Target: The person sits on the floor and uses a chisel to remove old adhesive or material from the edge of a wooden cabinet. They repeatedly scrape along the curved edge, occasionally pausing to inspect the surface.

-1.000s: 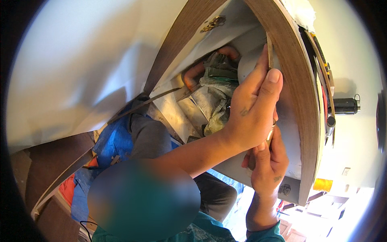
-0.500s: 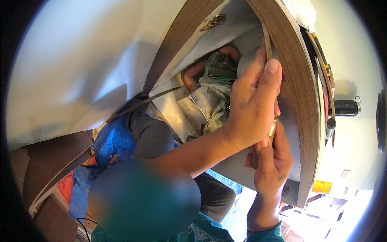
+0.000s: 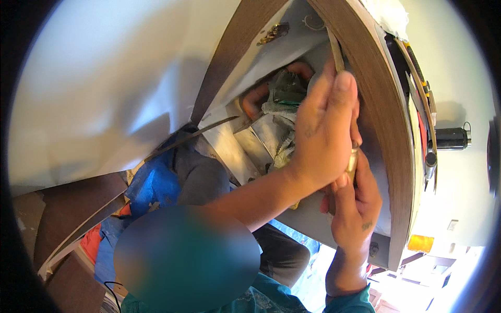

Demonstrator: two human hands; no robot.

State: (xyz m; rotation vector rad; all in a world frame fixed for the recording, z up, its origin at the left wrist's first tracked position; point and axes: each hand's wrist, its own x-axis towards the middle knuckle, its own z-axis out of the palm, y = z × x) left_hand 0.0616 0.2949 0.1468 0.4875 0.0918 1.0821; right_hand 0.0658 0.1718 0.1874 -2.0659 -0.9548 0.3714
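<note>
Both hands are closed on one long tool that looks like a chisel. My left hand (image 3: 323, 130) wraps its flat blade (image 3: 335, 50), thumb on top, close beside the brown wooden edge strip (image 3: 373, 78) of a cabinet. Below it, my right hand (image 3: 357, 208) grips the handle end, where a shiny metal collar (image 3: 353, 159) shows between the hands. The blade runs up along the inner side of the edge strip. A thin pale curl (image 3: 314, 21), like a shaving, stands by the blade's far end. Part of the tool is hidden by my fingers.
Inside the cabinet are an orange-brown pipe (image 3: 253, 99), a dark green bag (image 3: 287, 88) and a brass-coloured hinge (image 3: 274, 33). A white door panel (image 3: 115, 94) spreads on the left. Tools and a black cylinder (image 3: 453, 139) lie on the right. Blue sheeting (image 3: 154, 182) covers the floor.
The blade and my left hand have shifted slightly left and up along the edge strip. The pale curl has come into sight by the blade's end. Both grips stay the same.
</note>
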